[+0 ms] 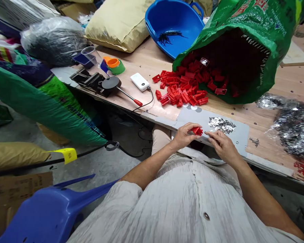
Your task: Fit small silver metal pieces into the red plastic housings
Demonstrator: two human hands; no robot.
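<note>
My left hand [184, 136] is closed on a red plastic housing [197, 131], held over the front edge of the table. Close to its right, the thumb and forefinger of my right hand [221, 143] are pinched together, and a tiny dark piece seems to show at their tips, too small to name. Just beyond my hands, a grey sheet [200, 116] carries a pile of small silver metal pieces [222, 125]. Behind that lies a heap of similar red plastic housings [183, 87], spilling from the mouth of a green woven sack [271, 57].
A white power bank [140, 82] with a black cable lies left of the heap, near a hand press [111, 83] with a red-tipped lever. A blue basin [176, 20] stands behind. Plastic bags of metal parts [296, 125] lie at right; a blue chair [44, 209] is at lower left.
</note>
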